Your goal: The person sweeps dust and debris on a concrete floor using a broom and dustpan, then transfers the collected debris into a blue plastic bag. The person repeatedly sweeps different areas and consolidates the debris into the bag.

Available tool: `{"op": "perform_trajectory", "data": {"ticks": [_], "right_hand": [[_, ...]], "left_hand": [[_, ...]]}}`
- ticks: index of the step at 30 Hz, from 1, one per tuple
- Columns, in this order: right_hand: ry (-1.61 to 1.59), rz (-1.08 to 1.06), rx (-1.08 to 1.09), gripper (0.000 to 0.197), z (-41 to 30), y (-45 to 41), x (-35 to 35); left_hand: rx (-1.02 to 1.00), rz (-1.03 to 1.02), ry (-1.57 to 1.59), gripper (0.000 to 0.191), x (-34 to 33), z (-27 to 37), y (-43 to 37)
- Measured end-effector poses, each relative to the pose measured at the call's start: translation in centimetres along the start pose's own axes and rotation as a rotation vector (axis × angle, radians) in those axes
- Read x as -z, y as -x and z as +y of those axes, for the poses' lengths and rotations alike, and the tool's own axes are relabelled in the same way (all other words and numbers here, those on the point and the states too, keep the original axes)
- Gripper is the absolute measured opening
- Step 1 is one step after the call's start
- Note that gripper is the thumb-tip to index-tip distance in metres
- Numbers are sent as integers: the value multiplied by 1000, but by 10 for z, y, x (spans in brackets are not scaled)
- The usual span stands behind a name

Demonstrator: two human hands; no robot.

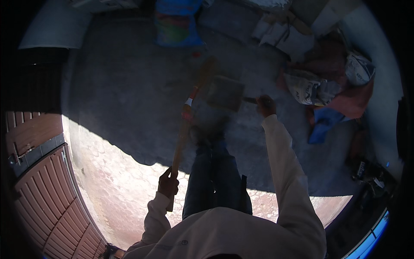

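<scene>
My left hand [168, 183] grips the near end of a long flat wooden stick [181, 142], which runs away from me over the shaded floor. Red and white wrapping shows partway along it, and its far end is blurred. In my right hand [266, 105] is the dark handle of a flat, squarish tool [225, 94], possibly a dustpan; its exact kind is too dim to tell. The tool is low in front of my feet, to the right of the stick.
A blue sack [178, 26] stands ahead. Cardboard pieces [284, 35] lie ahead on the right. Crumpled bags [305, 87] and reddish cloth or sacking [352, 98] are heaped near the right wall. A ribbed brown metal gate [51, 200] is at the left, beside sunlit paving [110, 171].
</scene>
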State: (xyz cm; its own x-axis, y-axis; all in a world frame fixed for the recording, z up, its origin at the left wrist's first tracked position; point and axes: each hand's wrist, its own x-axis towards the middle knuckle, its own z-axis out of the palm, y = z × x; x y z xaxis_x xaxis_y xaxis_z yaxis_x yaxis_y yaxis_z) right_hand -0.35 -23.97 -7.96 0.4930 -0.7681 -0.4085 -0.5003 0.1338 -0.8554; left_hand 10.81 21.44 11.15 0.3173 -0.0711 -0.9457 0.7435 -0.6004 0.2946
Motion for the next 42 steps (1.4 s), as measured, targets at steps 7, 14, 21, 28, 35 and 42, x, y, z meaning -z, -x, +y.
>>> {"op": "perform_trajectory", "data": {"ticks": [7,14,21,28,35,42], "right_hand": [[-73,43,71,13,5,-1,22],[-133,133,159,11,7,-10,-10],[-34,177,86,11,0,-15,2],[-223,172,-2,19,8,-11,27],[-330,311,99,14,2,-20,-4],[-100,355,42,12,-29,-26,-60]], "left_hand": [[-273,258,-213,27,8,-3,-125],[-174,192,-753,24,-36,-24,-165],[35,83,-78,31,-47,-8,-21],[-150,262,-53,38,-43,42,-50],[-264,409,-669,24,-36,122,-223],[-82,117,-565,17,-15,81,-156]]}}
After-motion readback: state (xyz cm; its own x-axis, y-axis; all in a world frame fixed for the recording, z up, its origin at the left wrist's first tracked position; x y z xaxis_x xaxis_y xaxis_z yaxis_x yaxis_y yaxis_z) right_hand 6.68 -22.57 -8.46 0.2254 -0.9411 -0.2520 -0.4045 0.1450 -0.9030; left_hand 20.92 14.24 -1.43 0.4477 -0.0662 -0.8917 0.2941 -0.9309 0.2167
